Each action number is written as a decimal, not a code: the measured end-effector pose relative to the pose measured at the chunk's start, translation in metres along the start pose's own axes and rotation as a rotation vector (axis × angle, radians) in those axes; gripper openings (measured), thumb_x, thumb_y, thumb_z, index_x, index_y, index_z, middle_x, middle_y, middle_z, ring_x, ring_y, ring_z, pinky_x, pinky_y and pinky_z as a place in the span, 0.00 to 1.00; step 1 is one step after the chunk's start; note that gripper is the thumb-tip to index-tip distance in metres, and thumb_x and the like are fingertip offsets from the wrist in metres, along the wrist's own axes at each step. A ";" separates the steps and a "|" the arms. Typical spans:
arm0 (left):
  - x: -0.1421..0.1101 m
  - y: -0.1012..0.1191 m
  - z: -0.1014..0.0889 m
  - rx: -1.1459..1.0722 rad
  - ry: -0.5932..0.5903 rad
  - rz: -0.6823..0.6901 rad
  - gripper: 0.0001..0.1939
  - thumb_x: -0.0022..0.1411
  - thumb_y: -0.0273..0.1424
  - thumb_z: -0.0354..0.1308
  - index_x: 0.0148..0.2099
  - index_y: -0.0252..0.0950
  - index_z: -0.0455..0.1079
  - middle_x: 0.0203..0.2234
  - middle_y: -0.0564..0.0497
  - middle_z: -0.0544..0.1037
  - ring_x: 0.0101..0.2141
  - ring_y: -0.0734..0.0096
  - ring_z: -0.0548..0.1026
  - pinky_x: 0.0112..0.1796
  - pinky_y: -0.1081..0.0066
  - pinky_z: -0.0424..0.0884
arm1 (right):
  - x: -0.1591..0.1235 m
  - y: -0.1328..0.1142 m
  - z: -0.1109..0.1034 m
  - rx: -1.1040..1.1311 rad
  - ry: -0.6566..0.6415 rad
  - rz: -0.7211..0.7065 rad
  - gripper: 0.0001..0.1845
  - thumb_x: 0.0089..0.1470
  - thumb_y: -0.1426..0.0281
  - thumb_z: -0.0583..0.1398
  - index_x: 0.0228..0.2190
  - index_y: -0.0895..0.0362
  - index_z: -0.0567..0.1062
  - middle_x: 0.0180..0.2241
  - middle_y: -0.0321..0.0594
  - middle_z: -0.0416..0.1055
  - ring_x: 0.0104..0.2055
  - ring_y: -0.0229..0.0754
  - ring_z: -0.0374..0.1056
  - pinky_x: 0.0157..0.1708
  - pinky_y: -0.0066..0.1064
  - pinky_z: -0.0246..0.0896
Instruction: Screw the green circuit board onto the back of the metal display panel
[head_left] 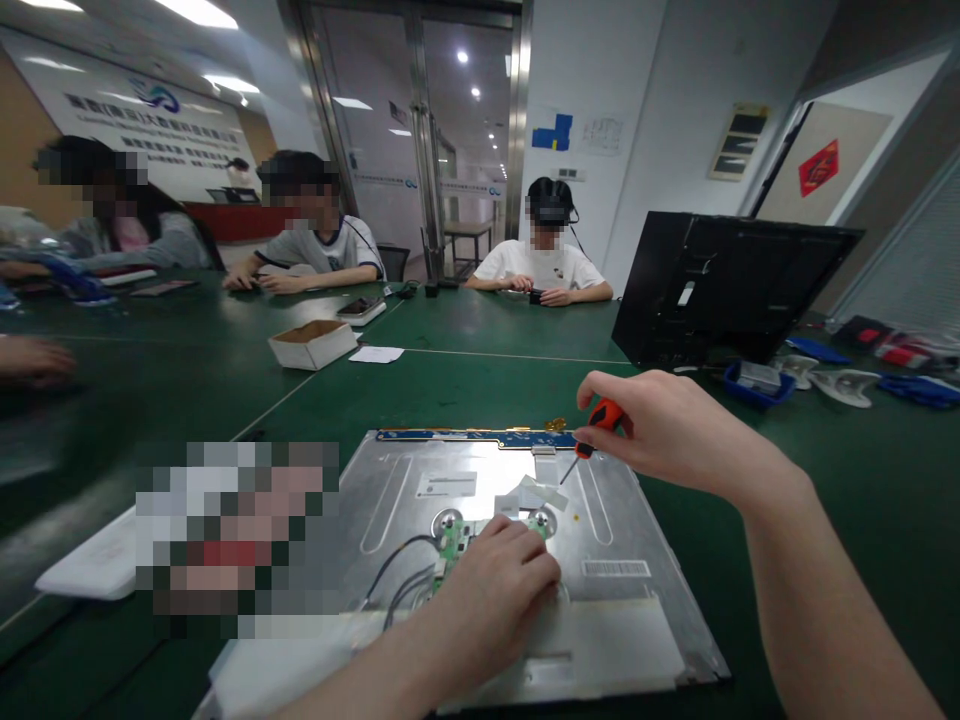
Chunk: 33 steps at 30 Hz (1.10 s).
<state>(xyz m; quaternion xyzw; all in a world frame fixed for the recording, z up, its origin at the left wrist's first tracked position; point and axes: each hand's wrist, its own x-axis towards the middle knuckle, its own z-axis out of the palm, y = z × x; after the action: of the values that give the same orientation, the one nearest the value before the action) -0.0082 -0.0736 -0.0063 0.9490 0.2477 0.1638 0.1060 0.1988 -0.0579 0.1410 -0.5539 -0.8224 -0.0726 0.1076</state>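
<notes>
A metal display panel (397, 500) lies flat on the table with its back up. Along its far edge runs a narrow blue circuit strip (465, 436). Over the panel's middle, my right hand (652, 425) grips a red and black screwdriver (604, 415). Its thin shaft slants down to the left near a pale strip of tape (551, 492). My left hand (510, 575) is curled over the green circuit board (454, 540) and covers most of it; its fingertips are partly hidden. Dark cables (401, 555) run from the board's left side.
A black monitor casing (720, 285) stands at the right, beside a blue tray (757, 385). An open white box (311, 345) and a paper slip (376, 354) lie farther back. Several people sit around the green table (465, 385). A blurred-out item lies left of the panel.
</notes>
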 end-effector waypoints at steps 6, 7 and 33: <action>-0.001 0.000 0.006 0.045 0.034 -0.003 0.04 0.60 0.23 0.58 0.35 0.37 0.69 0.32 0.53 0.74 0.36 0.66 0.70 0.41 0.64 0.60 | -0.001 0.000 0.001 -0.011 0.008 -0.014 0.08 0.55 0.63 0.61 0.37 0.51 0.70 0.25 0.32 0.71 0.25 0.38 0.65 0.23 0.27 0.46; -0.001 0.000 0.006 0.046 0.037 -0.004 0.04 0.60 0.23 0.58 0.34 0.37 0.69 0.32 0.53 0.74 0.35 0.66 0.70 0.41 0.64 0.60 | -0.001 0.000 0.001 -0.014 0.010 -0.015 0.08 0.55 0.63 0.61 0.37 0.51 0.70 0.25 0.32 0.71 0.25 0.38 0.65 0.23 0.27 0.46; -0.001 0.001 -0.003 -0.027 -0.013 -0.023 0.08 0.63 0.24 0.54 0.38 0.40 0.73 0.36 0.51 0.75 0.38 0.64 0.70 0.47 0.60 0.58 | -0.032 -0.017 -0.013 0.288 -0.292 -0.237 0.12 0.57 0.69 0.61 0.43 0.49 0.70 0.33 0.30 0.76 0.31 0.37 0.69 0.27 0.27 0.53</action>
<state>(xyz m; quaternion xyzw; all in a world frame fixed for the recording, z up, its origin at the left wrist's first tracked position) -0.0097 -0.0744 -0.0041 0.9455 0.2560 0.1597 0.1221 0.1960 -0.0956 0.1458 -0.4370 -0.8904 0.1142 0.0563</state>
